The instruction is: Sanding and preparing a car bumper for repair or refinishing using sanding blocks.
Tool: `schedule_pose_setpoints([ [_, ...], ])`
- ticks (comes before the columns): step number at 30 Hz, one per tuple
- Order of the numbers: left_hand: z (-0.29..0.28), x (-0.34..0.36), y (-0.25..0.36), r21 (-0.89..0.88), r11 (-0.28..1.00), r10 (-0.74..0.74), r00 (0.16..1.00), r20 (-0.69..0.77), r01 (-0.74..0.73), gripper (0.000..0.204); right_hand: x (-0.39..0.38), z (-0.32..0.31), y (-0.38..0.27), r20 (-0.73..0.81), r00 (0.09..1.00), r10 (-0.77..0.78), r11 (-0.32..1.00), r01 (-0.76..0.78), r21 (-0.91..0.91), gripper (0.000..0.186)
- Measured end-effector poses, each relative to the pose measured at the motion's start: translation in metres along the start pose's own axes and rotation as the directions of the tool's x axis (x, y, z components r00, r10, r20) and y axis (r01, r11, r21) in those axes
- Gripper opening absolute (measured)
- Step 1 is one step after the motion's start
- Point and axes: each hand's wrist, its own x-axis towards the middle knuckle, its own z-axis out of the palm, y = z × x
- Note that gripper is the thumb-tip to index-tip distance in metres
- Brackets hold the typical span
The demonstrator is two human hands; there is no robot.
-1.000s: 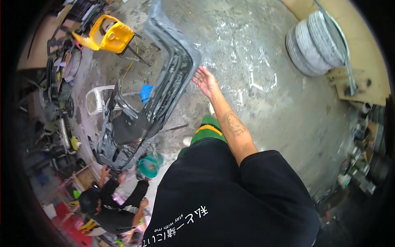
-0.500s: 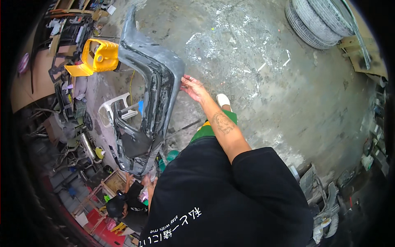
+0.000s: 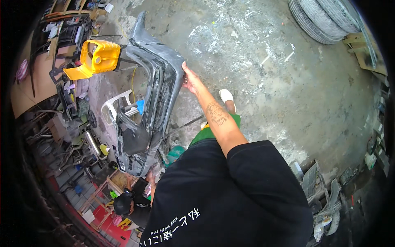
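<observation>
A grey and black car bumper (image 3: 158, 96) stands left of me, scuffed and patchily coated. My right hand (image 3: 191, 78) holds its outer edge near the far bend, thumb on top and the other fingers partly hidden against it. What looks like my left hand (image 3: 151, 179) shows small beside my shirt, close to the bumper's near end; its fingers are too small to read. Just left of it, a co-worker in a dark cap (image 3: 122, 204) crouches with a hand (image 3: 130, 179) by the same end.
A cut yellow jerrycan (image 3: 105, 57) sits by the bumper's far end. Behind the bumper are a white plastic stool (image 3: 119, 103) and a blue item (image 3: 140, 107). Tyres (image 3: 321, 20) are stacked at the far right. Metal parts (image 3: 84, 152) clutter the left; a teal container (image 3: 176, 154) is near me.
My right hand has shifted from fingertip contact to a fuller hold, with the thumb over the edge. The bumper's far end has moved slightly right and nearer in the picture.
</observation>
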Motion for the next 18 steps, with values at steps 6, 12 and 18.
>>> schedule_pose_setpoints([
  [6, 0.004, -0.027, -0.017, -0.005, 0.998, -0.056, 0.998, 0.016, 0.056, 0.073, 0.011, -0.029, 0.008, -0.013, 0.996, 0.088, 0.992, -0.086, 0.089, 0.065],
  [12, 0.009, -0.037, -0.031, -0.043, 0.997, -0.059, 0.998, 0.019, 0.060, 0.072, 0.007, -0.030, 0.002, 0.067, 0.993, 0.095, 0.979, -0.105, 0.174, 0.083],
  [18, 0.022, -0.044, -0.057, 0.083, 0.996, 0.035, 0.993, -0.110, -0.026, 0.072, 0.006, -0.019, 0.009, -0.154, 0.980, 0.130, 0.989, -0.139, -0.053, 0.044],
])
